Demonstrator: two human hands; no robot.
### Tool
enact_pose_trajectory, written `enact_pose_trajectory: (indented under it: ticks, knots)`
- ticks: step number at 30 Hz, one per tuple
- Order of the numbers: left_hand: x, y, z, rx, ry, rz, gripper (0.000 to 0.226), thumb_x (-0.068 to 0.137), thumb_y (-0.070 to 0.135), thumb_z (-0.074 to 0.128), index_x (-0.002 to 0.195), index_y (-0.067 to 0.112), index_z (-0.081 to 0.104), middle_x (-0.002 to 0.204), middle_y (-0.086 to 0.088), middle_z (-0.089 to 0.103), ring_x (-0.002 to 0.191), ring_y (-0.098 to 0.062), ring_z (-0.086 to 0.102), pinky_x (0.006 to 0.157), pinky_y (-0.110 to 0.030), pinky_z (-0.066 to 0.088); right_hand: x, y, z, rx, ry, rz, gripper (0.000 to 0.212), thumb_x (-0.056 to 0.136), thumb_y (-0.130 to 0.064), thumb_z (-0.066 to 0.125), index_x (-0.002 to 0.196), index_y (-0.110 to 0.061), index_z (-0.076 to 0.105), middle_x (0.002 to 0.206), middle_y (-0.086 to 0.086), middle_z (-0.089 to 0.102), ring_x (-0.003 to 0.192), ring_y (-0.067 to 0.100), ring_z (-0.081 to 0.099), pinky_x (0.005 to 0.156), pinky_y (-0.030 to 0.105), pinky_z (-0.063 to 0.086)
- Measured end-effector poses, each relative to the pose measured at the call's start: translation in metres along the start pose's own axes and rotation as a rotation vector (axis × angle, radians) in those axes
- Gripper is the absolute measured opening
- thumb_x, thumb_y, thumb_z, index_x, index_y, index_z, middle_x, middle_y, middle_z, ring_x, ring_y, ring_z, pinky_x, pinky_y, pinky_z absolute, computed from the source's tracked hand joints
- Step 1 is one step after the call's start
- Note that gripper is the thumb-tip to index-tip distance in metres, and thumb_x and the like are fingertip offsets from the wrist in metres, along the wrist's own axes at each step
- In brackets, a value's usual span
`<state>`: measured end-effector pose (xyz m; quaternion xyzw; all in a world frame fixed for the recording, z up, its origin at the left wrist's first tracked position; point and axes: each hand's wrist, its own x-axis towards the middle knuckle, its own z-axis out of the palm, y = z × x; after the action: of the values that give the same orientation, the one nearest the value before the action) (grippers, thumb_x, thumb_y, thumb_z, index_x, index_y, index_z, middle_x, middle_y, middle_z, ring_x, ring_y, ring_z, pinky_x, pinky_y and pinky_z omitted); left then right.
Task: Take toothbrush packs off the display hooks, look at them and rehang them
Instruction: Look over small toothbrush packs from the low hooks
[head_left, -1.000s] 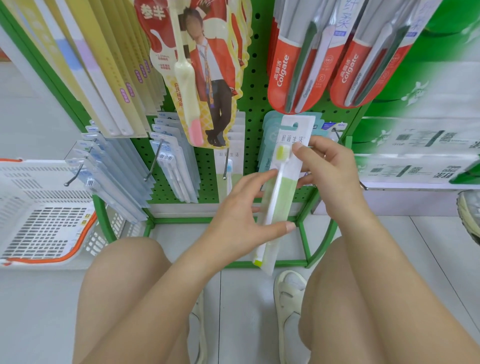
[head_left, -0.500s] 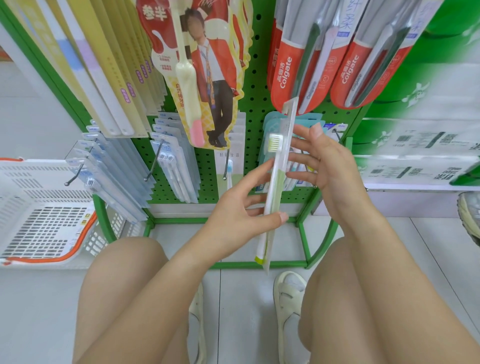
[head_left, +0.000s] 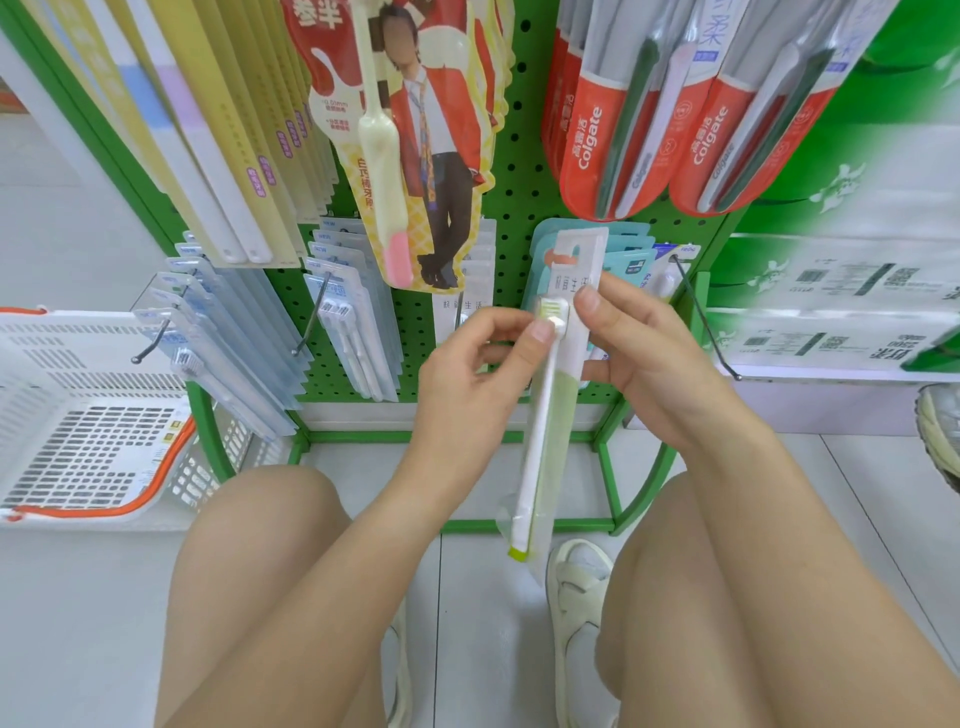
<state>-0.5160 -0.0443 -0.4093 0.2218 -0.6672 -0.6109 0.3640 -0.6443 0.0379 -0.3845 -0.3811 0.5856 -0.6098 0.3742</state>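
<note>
Here, toothbrush pack (head_left: 545, 415) upright between 2 hands, left hand (head_left: 467, 384) and right hand (head_left: 644, 358) pinching its top.

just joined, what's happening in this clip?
A person crouches at a green pegboard rack of hanging toothbrush packs. Both hands hold one green-and-white toothbrush pack off its hook, front side facing the camera. The left hand pinches it by the brush head; the right hand grips its upper card. A bare hook sticks out just to the right. A white basket sits on the floor at left.
</note>
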Motion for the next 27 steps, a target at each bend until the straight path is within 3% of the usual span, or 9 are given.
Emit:
enact_pose_trajectory:
  ticks: [3,5,9,13,16,18,21,23,27]
  knots:
    - [0.001,0.001,0.000,-0.001,0.036,0.053,0.007,0.092,0.024,0.064,0.088,0.023,0.070,0.083,0.009,0.072,0.085,-0.011,0.068,0.080,-0.024,0.055,-0.001,-0.003,0.000,0.031,-0.023,0.014,0.067,0.073,-0.054,0.066,0.128,-0.016,0.058,0.115,-0.001,0.067,0.113,0.020,0.062,0.088,0.042,0.055]
    - [0.000,0.002,0.000,-0.011,0.040,0.048,0.009,0.090,0.025,0.064,0.087,0.022,0.071,0.081,0.010,0.072,0.083,-0.009,0.068,0.079,-0.023,0.055,-0.001,-0.004,0.001,0.042,-0.030,0.023,0.057,0.074,-0.050,0.061,0.121,-0.017,0.062,0.111,-0.003,0.069,0.109,0.018,0.064,0.087,0.040,0.055]
    - [0.000,0.001,-0.001,-0.024,0.020,0.002,0.010,0.088,0.031,0.065,0.090,0.024,0.072,0.089,0.005,0.074,0.091,-0.018,0.069,0.088,-0.036,0.056,-0.002,-0.005,0.000,0.038,-0.019,0.013,0.051,0.075,-0.047,0.062,0.118,-0.019,0.063,0.108,-0.003,0.069,0.104,0.015,0.064,0.085,0.040,0.056]
    - [0.002,0.002,-0.009,-0.006,-0.079,-0.115,0.020,0.085,0.032,0.067,0.103,0.024,0.069,0.097,0.007,0.071,0.090,-0.013,0.069,0.088,-0.031,0.055,-0.003,-0.006,-0.005,0.121,0.103,-0.058,0.047,0.071,-0.051,0.067,0.109,-0.023,0.066,0.103,-0.001,0.070,0.098,0.017,0.066,0.074,0.031,0.056]
    - [0.002,0.003,-0.022,0.168,-0.231,-0.193,0.008,0.087,0.024,0.069,0.095,0.023,0.071,0.090,0.011,0.071,0.083,-0.005,0.066,0.082,-0.017,0.052,-0.003,-0.010,-0.012,0.202,0.218,-0.147,0.051,0.064,-0.057,0.071,0.103,-0.024,0.068,0.094,-0.006,0.070,0.091,0.015,0.066,0.068,0.028,0.055]
    - [0.000,0.003,-0.030,0.243,-0.340,-0.242,0.010,0.089,0.026,0.067,0.094,0.019,0.073,0.092,0.006,0.074,0.088,-0.009,0.068,0.081,-0.013,0.050,-0.005,-0.012,-0.016,0.235,0.275,-0.188,0.058,0.060,-0.061,0.074,0.103,-0.024,0.067,0.091,-0.008,0.069,0.086,0.009,0.065,0.067,0.026,0.054]
    - [-0.002,0.003,-0.036,0.266,-0.451,-0.305,0.028,0.077,0.039,0.071,0.095,0.018,0.073,0.096,0.000,0.073,0.088,-0.016,0.069,0.086,-0.023,0.052,-0.006,-0.013,-0.019,0.244,0.345,-0.223,0.067,0.055,-0.064,0.077,0.106,-0.022,0.065,0.093,-0.008,0.068,0.087,0.009,0.064,0.067,0.027,0.055]
    - [-0.003,0.003,-0.037,0.302,-0.487,-0.305,0.037,0.064,0.043,0.074,0.095,0.023,0.072,0.095,0.002,0.072,0.083,-0.012,0.068,0.085,-0.025,0.054,-0.006,-0.013,-0.021,0.249,0.379,-0.222,0.072,0.053,-0.065,0.079,0.109,-0.022,0.064,0.095,-0.007,0.068,0.088,0.011,0.064,0.070,0.030,0.056]
    - [-0.005,0.003,-0.038,0.306,-0.497,-0.297,0.041,0.061,0.040,0.078,0.097,0.022,0.074,0.098,0.000,0.073,0.087,-0.012,0.070,0.083,-0.023,0.056,-0.006,-0.013,-0.019,0.252,0.396,-0.210,0.064,0.056,-0.065,0.077,0.104,-0.024,0.067,0.090,-0.008,0.067,0.084,0.012,0.062,0.072,0.033,0.053]
